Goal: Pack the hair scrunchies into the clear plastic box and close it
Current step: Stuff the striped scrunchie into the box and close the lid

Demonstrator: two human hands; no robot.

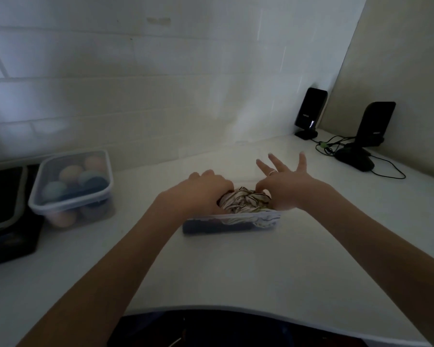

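Note:
A clear plastic box (211, 222) stands open on the white counter in front of me. A striped white scrunchie (243, 202) bulges above its rim, and dark fabric shows through the front wall. My left hand (203, 194) has curled fingers dug into the scrunchie at the box's left side. My right hand (283, 186) pinches the scrunchie with thumb and forefinger at the right side, while its other three fingers are spread upward. A ring sits on one of those fingers. No lid for this box is in view.
A second clear box (72, 189), lidded and holding several pastel balls, stands at the left beside a dark device (5, 209). Two black speakers (310, 113) (371, 131) with cables stand in the back right corner. A tiled wall rises behind the counter (236, 266).

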